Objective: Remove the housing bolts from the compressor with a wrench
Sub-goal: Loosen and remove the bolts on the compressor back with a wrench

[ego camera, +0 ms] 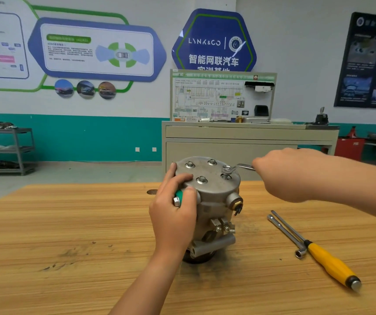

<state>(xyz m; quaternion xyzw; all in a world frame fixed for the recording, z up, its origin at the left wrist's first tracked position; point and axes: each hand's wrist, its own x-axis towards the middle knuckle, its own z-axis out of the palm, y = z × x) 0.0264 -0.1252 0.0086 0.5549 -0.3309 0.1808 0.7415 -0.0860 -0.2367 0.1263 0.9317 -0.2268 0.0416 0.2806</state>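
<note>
Left hand [173, 208]: is gripping the compressor [214, 201] at its top rim, fingers curling beside a green cap [179, 195].
Right hand [282, 171]: is clenching the wrench [239, 167] handle; its ring end is sitting on a raised bolt [226, 172].
Compressor: is standing upright mid-bench [68, 235], grey cast metal, three more hex bolts sitting low on the round cover.
Tools: a yellow-handled screwdriver [332, 262] and an L-shaped socket bar [284, 233] are lying together to its right.
Writing: a blue wall sign [214, 42] is showing "LYNK&CO" above Chinese characters.
</note>
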